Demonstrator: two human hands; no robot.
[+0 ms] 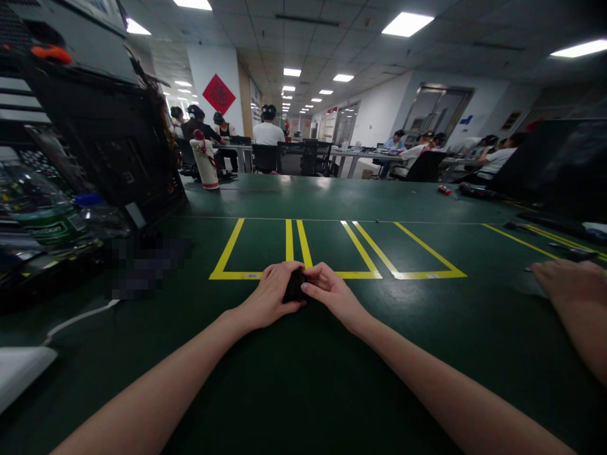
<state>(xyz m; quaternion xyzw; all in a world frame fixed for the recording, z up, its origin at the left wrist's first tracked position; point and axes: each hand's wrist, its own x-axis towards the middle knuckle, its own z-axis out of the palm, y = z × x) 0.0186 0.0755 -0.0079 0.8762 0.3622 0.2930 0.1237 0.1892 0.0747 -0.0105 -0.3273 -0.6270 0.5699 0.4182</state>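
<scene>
A small black object [294, 286] is held between my two hands, low over the green table [303, 360], just in front of the yellow tape lines [355, 275]. My left hand [271, 292] wraps round its left side, with the thumb along the near edge. On its right side, the thumb and fingertips of my right hand [332, 296] pinch it. What the object is cannot be made out, since my fingers cover part of it.
Another person's hand [569, 291] is at the right edge. At the left stand a black equipment frame [109, 151] and plastic bottles [47, 218]. A white cylinder [205, 165] stands at the back left. A white device [23, 373] with a cable lies front left.
</scene>
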